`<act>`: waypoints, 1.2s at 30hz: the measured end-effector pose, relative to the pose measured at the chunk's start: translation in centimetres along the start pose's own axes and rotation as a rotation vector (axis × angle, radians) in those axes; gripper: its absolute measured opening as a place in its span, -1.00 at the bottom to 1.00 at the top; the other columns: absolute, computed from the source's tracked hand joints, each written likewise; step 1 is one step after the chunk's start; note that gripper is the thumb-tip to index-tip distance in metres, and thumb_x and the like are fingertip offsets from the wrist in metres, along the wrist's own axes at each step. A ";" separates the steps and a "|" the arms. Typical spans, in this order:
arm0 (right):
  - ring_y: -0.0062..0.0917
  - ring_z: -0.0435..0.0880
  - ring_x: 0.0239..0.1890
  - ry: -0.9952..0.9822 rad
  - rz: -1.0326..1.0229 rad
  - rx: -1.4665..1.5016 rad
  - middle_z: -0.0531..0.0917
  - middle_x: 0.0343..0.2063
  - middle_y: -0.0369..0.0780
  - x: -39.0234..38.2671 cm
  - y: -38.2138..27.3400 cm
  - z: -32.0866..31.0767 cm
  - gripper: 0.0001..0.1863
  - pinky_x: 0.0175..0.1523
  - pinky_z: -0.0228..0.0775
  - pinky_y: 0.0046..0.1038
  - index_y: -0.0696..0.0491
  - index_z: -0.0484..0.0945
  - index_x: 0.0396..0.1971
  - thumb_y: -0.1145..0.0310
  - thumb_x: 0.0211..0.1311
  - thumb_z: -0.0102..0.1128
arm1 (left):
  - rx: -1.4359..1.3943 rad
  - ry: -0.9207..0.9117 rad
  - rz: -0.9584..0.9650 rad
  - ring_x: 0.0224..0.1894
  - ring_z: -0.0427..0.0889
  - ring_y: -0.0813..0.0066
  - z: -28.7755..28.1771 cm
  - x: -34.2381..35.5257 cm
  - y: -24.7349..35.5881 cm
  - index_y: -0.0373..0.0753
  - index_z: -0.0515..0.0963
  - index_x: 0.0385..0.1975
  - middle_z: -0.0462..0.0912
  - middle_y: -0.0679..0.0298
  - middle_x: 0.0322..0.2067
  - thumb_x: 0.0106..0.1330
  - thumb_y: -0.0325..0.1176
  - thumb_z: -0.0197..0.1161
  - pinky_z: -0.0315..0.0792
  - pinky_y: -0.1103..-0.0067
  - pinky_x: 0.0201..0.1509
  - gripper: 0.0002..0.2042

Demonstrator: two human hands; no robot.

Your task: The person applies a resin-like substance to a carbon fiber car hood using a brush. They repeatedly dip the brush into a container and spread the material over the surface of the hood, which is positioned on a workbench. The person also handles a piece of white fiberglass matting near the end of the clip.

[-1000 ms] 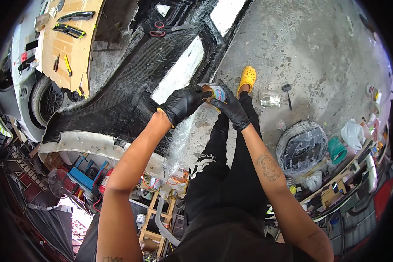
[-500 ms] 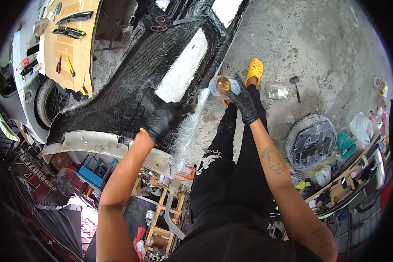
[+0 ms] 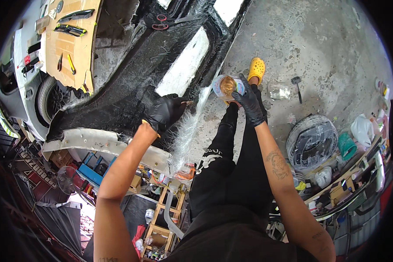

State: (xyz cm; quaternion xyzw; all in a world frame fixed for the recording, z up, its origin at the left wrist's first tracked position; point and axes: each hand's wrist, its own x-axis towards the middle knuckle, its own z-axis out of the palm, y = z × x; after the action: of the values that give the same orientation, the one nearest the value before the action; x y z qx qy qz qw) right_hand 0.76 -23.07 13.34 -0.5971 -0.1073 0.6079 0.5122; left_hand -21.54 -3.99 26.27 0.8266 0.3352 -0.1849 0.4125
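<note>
My left hand, in a black glove, is closed over the black moulded panel. From its fist sticks the brownish tip of what looks like a brush; the rest is hidden. My right hand, also gloved in black, grips a clear plastic container from its right side. Amber liquid lies inside it. Between the hands, a strip of whitish glass-fibre matting with frayed strands runs along the panel's near right edge. A white rectangular patch lies on the panel beyond my left hand.
Red-handled scissors lie on the panel's far part. Cardboard at the far left bears pliers and a yellow cutter. On the concrete floor at right are a mallet, a clear packet and a plastic-wrapped round object.
My left hand has shifted slightly up and to the left, drawing the brown tip away from the container. My right hand and the container have moved slightly to the right.
</note>
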 end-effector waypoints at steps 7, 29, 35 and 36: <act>-0.60 0.42 0.14 -0.043 0.092 0.058 0.45 0.14 -0.21 -0.6 0.2 -0.5 -0.17 0.23 0.28 -0.53 0.11 0.10 0.38 0.33 0.17 0.36 | -0.301 0.115 -0.256 -0.52 0.67 0.21 5.1 -1.0 1.2 -0.29 0.68 -0.25 0.64 -0.09 -0.49 0.23 -0.29 0.17 0.52 0.36 -0.36 -0.75; -0.60 0.40 0.16 -0.113 0.082 -0.161 0.44 0.16 -0.23 0.5 -3.0 0.1 -0.15 0.24 0.27 -0.55 0.13 0.11 0.38 0.35 0.15 0.38 | -0.159 0.148 -0.292 -0.66 0.49 0.27 -4.4 -1.8 5.5 -0.31 0.68 -0.35 0.54 0.05 -0.67 0.23 -0.33 0.24 0.39 0.38 -0.47 -0.82; -0.59 0.40 0.18 -0.180 0.073 -0.066 0.43 0.18 -0.21 1.3 -2.1 1.4 -0.15 0.29 0.23 -0.50 0.15 0.11 0.37 0.31 0.15 0.39 | -0.170 0.179 0.115 -0.42 0.56 0.22 -4.4 0.9 6.1 -0.17 0.63 -0.07 0.57 0.06 -0.42 0.24 -0.39 0.19 0.44 0.37 -0.32 -0.73; -0.59 0.40 0.18 -0.188 0.094 -0.064 0.43 0.17 -0.21 1.3 -2.5 1.8 -0.15 0.29 0.23 -0.50 0.15 0.11 0.37 0.30 0.15 0.39 | -0.152 0.136 0.160 -0.37 0.58 0.17 -2.5 1.7 4.9 -0.13 0.58 0.00 0.56 0.06 -0.40 0.25 -0.44 0.14 0.46 0.33 -0.33 -0.69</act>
State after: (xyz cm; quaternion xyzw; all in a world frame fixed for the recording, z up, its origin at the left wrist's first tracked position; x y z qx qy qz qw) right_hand 0.76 -20.06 14.84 -0.5576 -0.1462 0.6809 0.4517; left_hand -16.80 -3.41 29.49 0.8276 0.3083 -0.0690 0.4639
